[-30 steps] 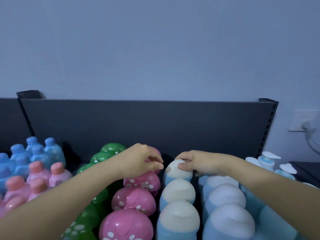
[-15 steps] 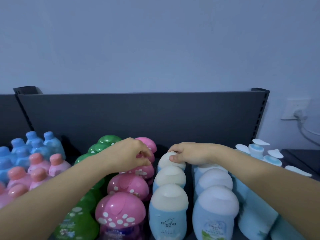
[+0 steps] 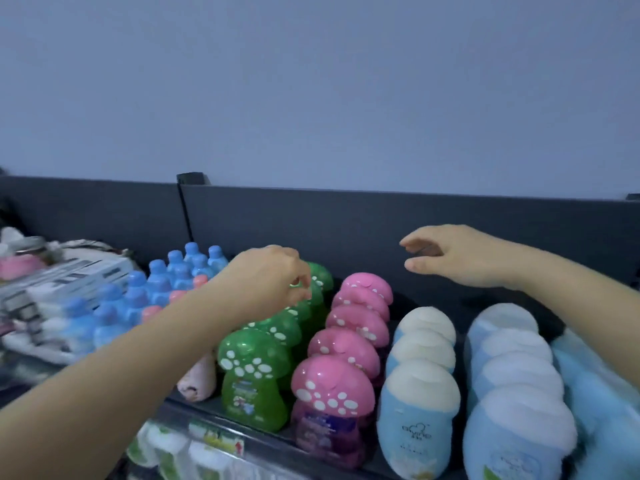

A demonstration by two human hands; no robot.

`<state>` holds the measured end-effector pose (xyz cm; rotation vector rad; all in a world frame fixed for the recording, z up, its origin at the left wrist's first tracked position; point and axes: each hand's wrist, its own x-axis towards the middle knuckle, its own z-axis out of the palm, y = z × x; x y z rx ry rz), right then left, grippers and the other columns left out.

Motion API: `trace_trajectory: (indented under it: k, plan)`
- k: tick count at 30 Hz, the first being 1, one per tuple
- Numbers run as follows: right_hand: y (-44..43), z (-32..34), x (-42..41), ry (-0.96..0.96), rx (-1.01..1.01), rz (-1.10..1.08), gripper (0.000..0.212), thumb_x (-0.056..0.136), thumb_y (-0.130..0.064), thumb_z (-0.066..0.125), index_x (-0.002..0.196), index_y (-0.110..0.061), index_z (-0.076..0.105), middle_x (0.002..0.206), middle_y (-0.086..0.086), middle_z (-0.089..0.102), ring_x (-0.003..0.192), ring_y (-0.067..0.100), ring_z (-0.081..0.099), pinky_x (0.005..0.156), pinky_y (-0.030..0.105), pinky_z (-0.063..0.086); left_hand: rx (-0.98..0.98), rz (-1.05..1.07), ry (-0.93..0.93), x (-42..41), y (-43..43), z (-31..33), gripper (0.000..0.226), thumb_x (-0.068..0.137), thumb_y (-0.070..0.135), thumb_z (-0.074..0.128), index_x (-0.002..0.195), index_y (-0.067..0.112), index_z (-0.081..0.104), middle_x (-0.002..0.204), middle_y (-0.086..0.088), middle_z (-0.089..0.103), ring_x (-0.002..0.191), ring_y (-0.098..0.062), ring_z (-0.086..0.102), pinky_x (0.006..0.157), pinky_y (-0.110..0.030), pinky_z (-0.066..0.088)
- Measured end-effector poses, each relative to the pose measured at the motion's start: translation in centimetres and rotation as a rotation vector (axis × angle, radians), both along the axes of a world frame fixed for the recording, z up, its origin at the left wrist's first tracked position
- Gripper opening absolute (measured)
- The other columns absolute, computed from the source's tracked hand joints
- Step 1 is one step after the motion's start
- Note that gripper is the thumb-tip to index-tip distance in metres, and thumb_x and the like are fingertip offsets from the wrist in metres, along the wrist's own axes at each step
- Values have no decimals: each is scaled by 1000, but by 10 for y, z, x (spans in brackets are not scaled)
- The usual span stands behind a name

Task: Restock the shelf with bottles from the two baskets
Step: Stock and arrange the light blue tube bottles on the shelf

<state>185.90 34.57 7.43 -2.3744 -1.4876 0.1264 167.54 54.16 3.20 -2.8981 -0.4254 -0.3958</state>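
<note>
The bottles stand in rows running front to back on the dark shelf [image 3: 408, 216], and neither hand holds one. The left hand [image 3: 266, 282] hovers over the back of the green mushroom-cap bottles [image 3: 256, 368], its fingertips [image 3: 304, 292] curled loosely together just above a rear green cap; whether they touch it cannot be told. The right hand [image 3: 464, 254] hangs in the air in front of the shelf's back panel, above and behind the cream-capped bottles [image 3: 420, 403], its grip spread with thumb and fingers apart and nothing between them.

The green bottles have rounded caps with white dots, and the front one carries a small, blurred picture label. Beside them, to the right, the pink mushroom-cap bottles [image 3: 334, 386] form a row of five, also white-dotted, over a darker purple body. Next come three pale blue bottles with cream domed caps; the front one bears a heart outline and a short word too blurred to read. Further right stand the white-capped blue bottles [image 3: 519, 410], four deep, with a partly cut-off label at the front.

To the left of the green row sit small blue bottles [image 3: 159, 285] with a few pink-capped ones among them. Beyond these lies a blurred stack of striped packages [image 3: 62, 282]. A price strip [image 3: 221, 438] with unreadable print runs along the shelf's front edge.
</note>
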Motion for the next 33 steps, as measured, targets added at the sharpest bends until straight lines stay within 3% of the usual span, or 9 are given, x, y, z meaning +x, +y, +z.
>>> trace_trajectory:
  k: [5, 10, 14, 18, 21, 25, 30, 33]
  plan:
    - [45, 19, -80, -143, 57, 134, 44, 89, -34, 61, 131, -23, 52, 131, -7, 56, 119, 8, 52, 104, 27, 39, 88, 137, -81, -116, 40, 12, 31, 91, 51, 46, 108, 33, 64, 105, 9, 56, 104, -15, 54, 77, -31, 44]
    - [127, -6, -202, -110, 123, 318, 35, 87, -31, 63, 120, -24, 60, 119, -9, 63, 111, 9, 58, 98, 29, 45, 77, 340, -129, -276, 86, -7, 29, 91, 47, 53, 112, 31, 62, 111, 10, 56, 106, -16, 56, 76, -30, 45]
    - [195, -44, -317, -97, 97, 478, 34, 90, -32, 59, 123, -24, 58, 122, -11, 60, 113, 7, 55, 82, 9, 39, 43, 567, -73, -420, 113, -35, 31, 93, 47, 49, 119, 32, 58, 119, 10, 52, 110, -13, 52, 80, -28, 48]
    - [255, -87, -421, -111, 40, 670, 30, 91, -27, 57, 120, -19, 60, 121, -3, 63, 113, 15, 55, 93, 27, 40, -28, 843, -79, -556, 124, -73, 29, 90, 47, 53, 114, 33, 61, 112, 10, 53, 107, -14, 54, 77, -28, 47]
    - [292, -116, -486, -76, -28, 753, 35, 92, -33, 55, 126, -24, 55, 125, -7, 59, 113, 14, 54, 94, 29, 43, -90, 999, -101, -636, 121, -97, 28, 89, 43, 56, 113, 30, 64, 110, 7, 56, 104, -18, 56, 76, -31, 50]
    - [335, -143, -559, -54, -108, 858, 40, 92, -34, 55, 131, -25, 51, 128, -9, 57, 117, 12, 52, 95, 27, 44, -131, 1141, -66, -712, 114, -123, 31, 91, 46, 52, 120, 37, 55, 118, 13, 51, 111, -12, 52, 80, -27, 48]
    - [388, -174, -623, -3, -157, 947, 43, 90, -33, 56, 132, -25, 51, 128, -10, 57, 118, 13, 54, 99, 35, 44, -191, 1262, -96, -762, 117, -155, 34, 92, 47, 49, 125, 37, 50, 120, 14, 51, 112, -10, 52, 81, -25, 44]
    - [423, -195, -648, 4, -187, 1001, 42, 90, -32, 57, 131, -25, 50, 127, -10, 58, 114, 11, 54, 96, 31, 45, -246, 1324, -102, -781, 130, -176, 35, 93, 47, 47, 127, 38, 46, 127, 16, 48, 112, -8, 52, 75, -22, 40]
